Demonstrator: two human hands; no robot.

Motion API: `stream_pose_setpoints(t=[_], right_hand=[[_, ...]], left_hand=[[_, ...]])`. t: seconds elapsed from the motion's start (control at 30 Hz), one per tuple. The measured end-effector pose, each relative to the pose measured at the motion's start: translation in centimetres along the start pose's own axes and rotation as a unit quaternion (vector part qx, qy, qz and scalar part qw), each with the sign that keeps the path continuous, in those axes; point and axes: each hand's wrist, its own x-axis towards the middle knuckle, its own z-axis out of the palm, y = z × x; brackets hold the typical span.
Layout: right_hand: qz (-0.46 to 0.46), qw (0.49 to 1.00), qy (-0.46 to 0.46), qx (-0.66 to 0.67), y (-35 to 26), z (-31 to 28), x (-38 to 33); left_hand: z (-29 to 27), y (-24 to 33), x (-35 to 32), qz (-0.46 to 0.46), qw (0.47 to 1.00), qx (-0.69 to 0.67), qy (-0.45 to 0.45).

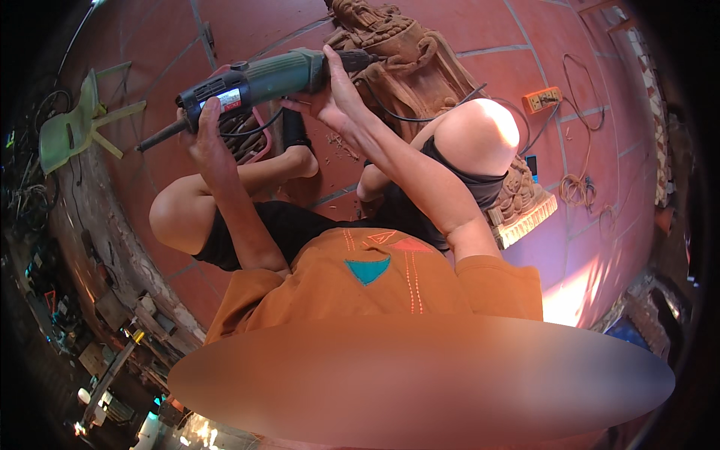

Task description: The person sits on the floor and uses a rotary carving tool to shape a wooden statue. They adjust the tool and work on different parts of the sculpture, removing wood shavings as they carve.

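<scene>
My left hand [214, 150] closes round the black rear of a long green and black electric power tool [281, 77], under its label. Near the tool's front end, my right hand [339, 101] grips the body with the thumb up along its side. The tool's dark nose points right, its tip overlapping a brown carved wooden piece [431, 71] lying on the floor; I cannot tell if they touch. A black cord [259, 129] loops beneath the tool.
Under the tool lies a pink basket [264, 148]. A second wooden carving [529, 206] rests beside my right knee. An orange power strip [541, 100] with tangled cords lies far right. At left is a yellow-green plastic chair [67, 133]. Wood chips [341, 144] litter the red tiles.
</scene>
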Motion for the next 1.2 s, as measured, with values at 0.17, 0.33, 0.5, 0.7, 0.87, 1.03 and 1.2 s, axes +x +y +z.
stream_pose_setpoints(t=[0.17, 0.33, 0.5, 0.7, 0.87, 1.03, 1.2], right_hand=[[0.002, 1.000, -0.005, -0.004, 0.3, -0.2, 0.1], [0.009, 1.000, 0.003, -0.001, 0.4, -0.2, 0.2], [0.003, 1.000, 0.002, -0.006, 0.5, -0.3, 0.1], [0.005, 1.000, -0.003, 0.006, 0.5, -0.4, -0.1], [0.018, 1.000, 0.000, 0.010, 0.3, -0.2, -0.4], [0.012, 1.000, 0.004, 0.008, 0.2, 0.0, -0.7], [0.001, 0.999, 0.015, 0.033, -0.1, 0.2, -1.6]], left_hand=[[-0.1, 0.5, -0.1, 0.002, 1.000, 0.025, -0.017], [0.0, 0.6, -0.3, -0.022, 1.000, 0.014, 0.000], [-0.2, 0.5, -0.3, -0.005, 1.000, 0.016, -0.008], [-0.3, 0.4, -0.4, -0.008, 1.000, 0.011, -0.004], [0.3, 1.0, -0.5, -0.014, 0.999, 0.036, 0.002], [1.6, 2.2, -1.3, 0.008, 0.999, -0.001, -0.033], [2.3, 3.2, -2.1, 0.044, 0.995, 0.069, -0.050]])
